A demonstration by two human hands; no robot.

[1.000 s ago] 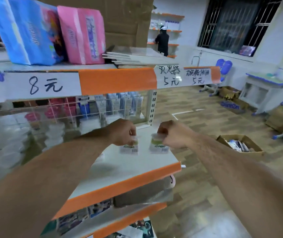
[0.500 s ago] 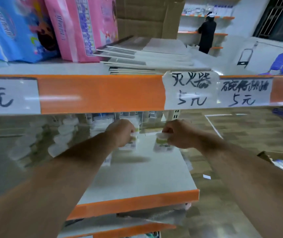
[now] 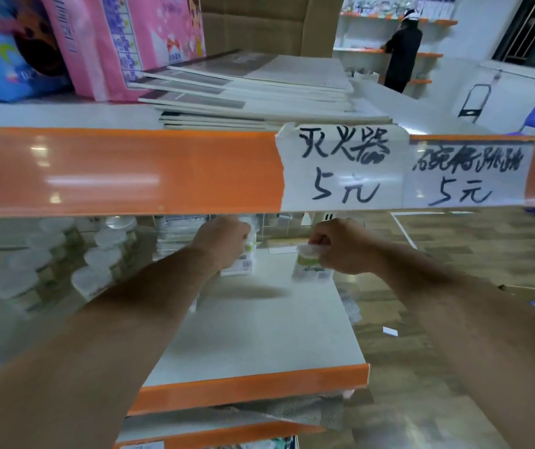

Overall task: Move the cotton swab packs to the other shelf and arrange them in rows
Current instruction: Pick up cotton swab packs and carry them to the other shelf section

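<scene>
Each of my hands grips one small round cotton swab pack with a white lid and green label. My left hand (image 3: 224, 243) holds its pack (image 3: 247, 258) low over the back of the white shelf (image 3: 259, 338). My right hand (image 3: 340, 246) holds the other pack (image 3: 308, 265) tilted just above the same shelf, a little to the right. Several more swab packs (image 3: 65, 260) stand in rows at the left, blurred behind a glossy surface. Both hands reach under the upper shelf's orange edge (image 3: 130, 171).
The upper shelf carries a stack of flat booklets (image 3: 253, 92), a pink bag (image 3: 123, 43) and a blue bag (image 3: 0, 50). Handwritten price tags (image 3: 343, 170) hang on its edge. A person (image 3: 402, 56) stands at far shelves. Below is another orange-edged shelf (image 3: 227, 431).
Both hands have moved deeper under the upper shelf with their packs. The camera has come closer and lower, so the orange edge now fills more of the view.
</scene>
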